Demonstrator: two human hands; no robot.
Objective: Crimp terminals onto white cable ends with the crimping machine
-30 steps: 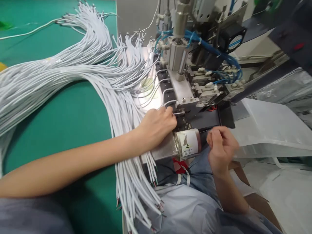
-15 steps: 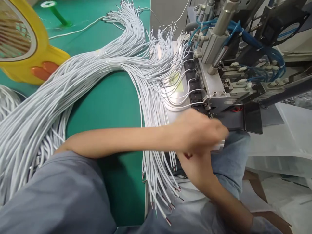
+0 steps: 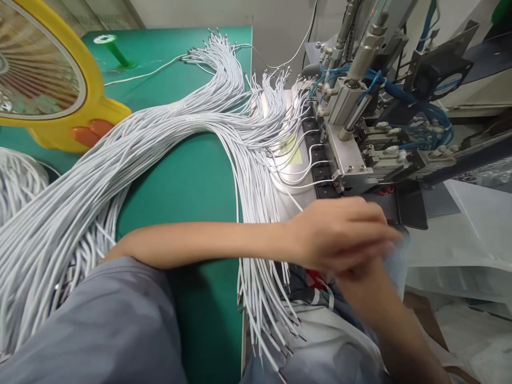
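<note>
My left hand (image 3: 346,232) reaches across in front of the machine (image 3: 348,152), its fingers curled together and blurred at the tips. Whatever they may hold is hidden. Beneath and behind it is my right hand (image 3: 358,274), mostly covered, with its fingers out of sight. A white cable (image 3: 295,200) runs towards my left wrist and disappears beside it. Several other white cables lead into the black slotted block (image 3: 322,173) along the machine's edge. Under my left forearm hangs a bundle of white cables (image 3: 256,202), its stripped ends showing coloured wires.
Thick bundles of white cables (image 3: 132,138) lie over the green mat (image 3: 180,186). A yellow fan (image 3: 90,106) stands at the left, with a green spool (image 3: 116,50) behind it. Blue air tubes (image 3: 400,98) cross the machine. White plastic sheeting (image 3: 476,224) is at the right.
The view has tilted up a little, so the scene sits lower. My left hand has shifted right over my right hand, which is now more covered. Something red shows below my left wrist.
</note>
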